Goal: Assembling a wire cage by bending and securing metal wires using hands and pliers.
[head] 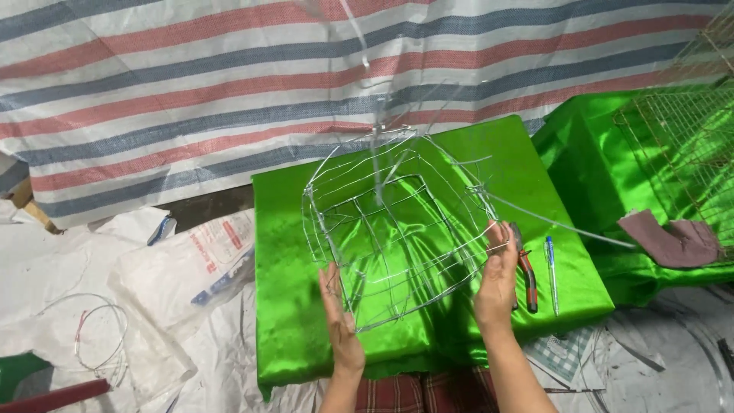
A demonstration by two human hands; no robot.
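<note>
A boxy frame of thin silver wire [397, 229] stands over a block covered in shiny green cloth [283, 306]. My left hand [340, 325] presses flat against the frame's near left corner. On the right, my right hand [498, 277] lies with straight fingers against the frame's side. Both hands clamp the frame between their palms. A long loose wire [566, 227] runs out from the frame's right corner toward the right.
Red-handled pliers [526, 277] and a blue pen [551, 271] lie on the green cloth right of my right hand. A wire mesh cage [680, 145] sits on more green cloth at the right. White sacks and a wire coil [99, 336] lie at left. A striped tarp [191, 92] hangs behind.
</note>
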